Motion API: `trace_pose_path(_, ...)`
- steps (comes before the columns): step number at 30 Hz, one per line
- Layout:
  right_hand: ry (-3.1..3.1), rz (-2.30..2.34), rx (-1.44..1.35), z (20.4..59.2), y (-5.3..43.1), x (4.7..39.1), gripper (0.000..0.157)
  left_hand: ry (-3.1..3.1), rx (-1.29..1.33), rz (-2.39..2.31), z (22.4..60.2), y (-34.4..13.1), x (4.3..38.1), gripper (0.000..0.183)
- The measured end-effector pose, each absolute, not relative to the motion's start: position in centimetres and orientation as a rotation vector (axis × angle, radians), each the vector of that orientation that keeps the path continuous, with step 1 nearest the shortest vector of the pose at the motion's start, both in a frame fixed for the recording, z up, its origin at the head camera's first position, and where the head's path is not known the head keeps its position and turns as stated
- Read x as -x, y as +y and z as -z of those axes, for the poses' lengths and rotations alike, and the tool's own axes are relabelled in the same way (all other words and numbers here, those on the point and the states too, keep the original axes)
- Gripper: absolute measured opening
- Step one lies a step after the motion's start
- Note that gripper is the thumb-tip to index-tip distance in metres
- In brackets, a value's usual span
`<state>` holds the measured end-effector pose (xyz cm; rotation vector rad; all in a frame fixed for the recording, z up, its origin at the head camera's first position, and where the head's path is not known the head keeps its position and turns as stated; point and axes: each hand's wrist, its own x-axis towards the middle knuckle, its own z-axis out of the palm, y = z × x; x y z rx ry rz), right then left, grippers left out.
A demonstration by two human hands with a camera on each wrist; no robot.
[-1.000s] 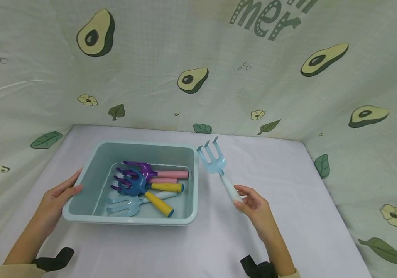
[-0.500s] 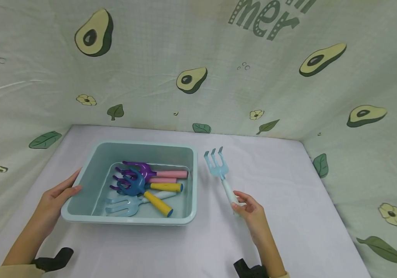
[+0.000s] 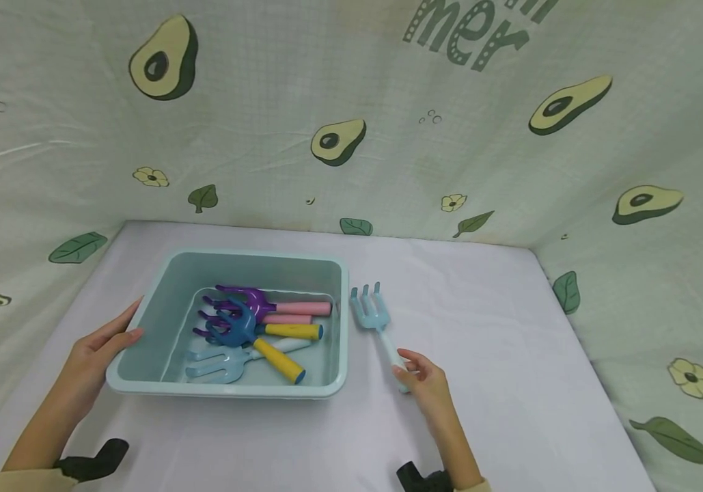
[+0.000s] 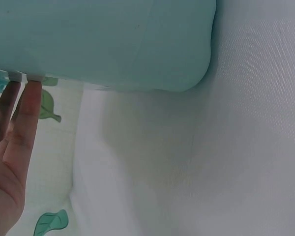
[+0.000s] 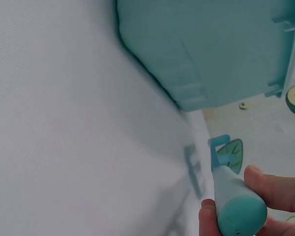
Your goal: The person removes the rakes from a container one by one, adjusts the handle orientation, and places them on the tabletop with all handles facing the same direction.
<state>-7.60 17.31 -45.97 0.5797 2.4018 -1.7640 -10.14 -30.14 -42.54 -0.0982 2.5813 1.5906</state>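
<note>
I logged right hand pinching light-blue fork by its handle, left hand gripping tub by its rim.

From my end I'm seeing a beige sleeve showing at lower left, a matching sleeve right of bottom centre, bent black mounts jutting beside both.

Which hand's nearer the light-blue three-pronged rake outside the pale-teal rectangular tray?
Right: the right hand grips the rake by its handle; the left hand touches the opposite side of the tray.
</note>
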Motion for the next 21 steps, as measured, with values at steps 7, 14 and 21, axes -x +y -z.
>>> trace_pose_path(7,2.438,1.713,-0.556,46.5,16.5,7.5,0.041,2.582,0.115,-1.575,42.5,-30.2,10.1,0.053)
trace_pose_path(14,2.460,1.668,-0.519,46.7,16.0,7.6,0.043,2.581,0.117,-1.571,42.5,-30.1,10.2,0.053)
trace_pose_path(21,2.437,1.634,-0.429,46.9,15.2,7.9,0.050,2.577,0.116,-1.582,42.6,-30.2,10.2,0.053)
